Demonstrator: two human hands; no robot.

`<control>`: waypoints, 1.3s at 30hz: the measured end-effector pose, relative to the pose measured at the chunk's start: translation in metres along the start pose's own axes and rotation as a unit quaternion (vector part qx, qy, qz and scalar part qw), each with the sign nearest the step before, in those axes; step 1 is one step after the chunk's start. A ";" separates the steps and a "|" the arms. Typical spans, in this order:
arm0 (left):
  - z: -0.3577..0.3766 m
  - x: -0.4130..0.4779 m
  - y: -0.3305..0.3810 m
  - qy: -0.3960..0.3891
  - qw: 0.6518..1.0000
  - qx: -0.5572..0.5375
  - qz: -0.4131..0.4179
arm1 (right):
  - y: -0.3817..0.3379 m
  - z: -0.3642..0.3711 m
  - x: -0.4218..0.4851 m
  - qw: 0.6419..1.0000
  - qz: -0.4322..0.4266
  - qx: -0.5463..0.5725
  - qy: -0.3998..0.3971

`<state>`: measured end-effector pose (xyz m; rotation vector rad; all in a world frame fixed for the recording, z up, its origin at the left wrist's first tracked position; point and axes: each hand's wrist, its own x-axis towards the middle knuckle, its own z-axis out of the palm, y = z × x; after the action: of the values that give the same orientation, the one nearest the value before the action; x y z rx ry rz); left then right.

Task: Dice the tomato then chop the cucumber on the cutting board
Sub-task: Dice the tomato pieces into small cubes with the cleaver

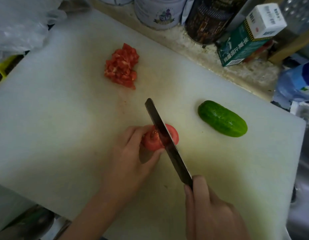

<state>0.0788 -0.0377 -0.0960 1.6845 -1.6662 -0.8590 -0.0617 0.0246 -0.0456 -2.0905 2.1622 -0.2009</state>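
On the white cutting board (63,118), near its front middle, a piece of tomato (151,143) sits under the knife (178,160). The left hand (131,158) holds it from the left side, fingers (133,134) curled over the top and thumb tucked against the near edge, so it is grasping the tomato. The right hand (211,208) is wrapped round the knife handle, forefinger lying up along the spine. The dark blade runs away from the person and cuts down through the tomato, with a slice parting on its right side; how deep the edge has gone I cannot quite tell from this angle.

Farther back on the board lies a heap of diced tomato (121,66), well apart from the piece in hand. The cucumber (222,118) rests whole on the right part of the board, clear of both hands. Behind the board, tins (159,13) and a green carton (243,44) stand along the bench.

By my reckoning the dicing is well along but not done. The next move calls for finishing this cut to the board, keeping the left fingertips tucked back from the blade, then crosscutting the slices before the cucumber is brought in.
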 end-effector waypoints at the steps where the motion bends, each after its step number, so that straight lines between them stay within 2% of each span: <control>1: 0.001 0.000 0.001 -0.002 1.000 -0.002 -0.002 | -0.006 0.004 -0.002 0.999 0.049 -0.014 0.005; 3: 0.003 0.000 0.004 -0.010 1.000 -0.015 -0.005 | -0.013 0.005 -0.009 0.993 0.114 0.008 0.019; 6: 0.006 0.003 0.009 -0.012 0.999 -0.024 0.017 | -0.011 -0.003 -0.008 0.997 0.068 -0.020 0.008; 9: 0.005 0.007 0.007 -0.015 0.999 -0.028 0.027 | -0.007 -0.001 -0.004 0.995 0.077 -0.025 -0.055; 12: 0.002 0.012 0.005 -0.012 0.999 -0.038 0.026 | -0.013 0.011 0.014 0.998 0.031 -0.032 -0.045; 15: 0.000 0.016 0.003 -0.029 0.998 -0.047 0.013 | -0.018 0.022 0.028 0.994 0.051 -0.006 -0.096; 20: -0.004 0.020 0.000 -0.069 0.996 -0.052 -0.003 | -0.021 0.022 0.053 0.996 0.045 0.063 -0.047; 25: -0.010 0.023 -0.001 -0.110 0.993 -0.049 -0.016 | -0.015 0.020 0.031 0.993 0.043 0.085 -0.067; 31: -0.015 0.023 -0.004 -0.117 0.993 -0.011 0.022 | -0.009 0.016 0.006 0.990 0.069 0.091 -0.083; 39: -0.016 0.022 -0.002 -0.103 0.992 0.024 0.071 | -0.016 0.026 0.039 0.994 0.060 0.090 -0.034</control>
<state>0.0927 -0.0601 -0.0888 1.5287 -1.9345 -0.9545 -0.0424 -0.0148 -0.0683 -1.8381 2.1351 -0.2951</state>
